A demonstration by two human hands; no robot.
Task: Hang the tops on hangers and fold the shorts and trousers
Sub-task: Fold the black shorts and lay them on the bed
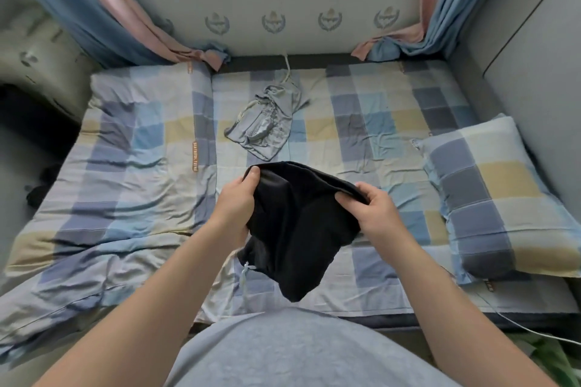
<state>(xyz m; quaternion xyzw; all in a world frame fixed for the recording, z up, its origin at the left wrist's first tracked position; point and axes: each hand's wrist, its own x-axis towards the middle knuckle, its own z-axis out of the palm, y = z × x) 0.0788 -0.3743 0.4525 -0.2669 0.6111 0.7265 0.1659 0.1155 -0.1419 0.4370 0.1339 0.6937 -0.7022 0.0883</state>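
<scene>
Your L hand [238, 201] & R hand [372, 209] both grip the black garment [295, 229] above the bed [361, 122]; grey shorts [267, 124] lie beyond.

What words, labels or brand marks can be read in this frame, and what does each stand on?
Orange tag on the checked quilt: lettering present, too blurred to read.
Second orange tag at the quilt's far edge: too small to read.
Wall emblems: no legible words.
Black garment, grey shorts: no print visible.
</scene>
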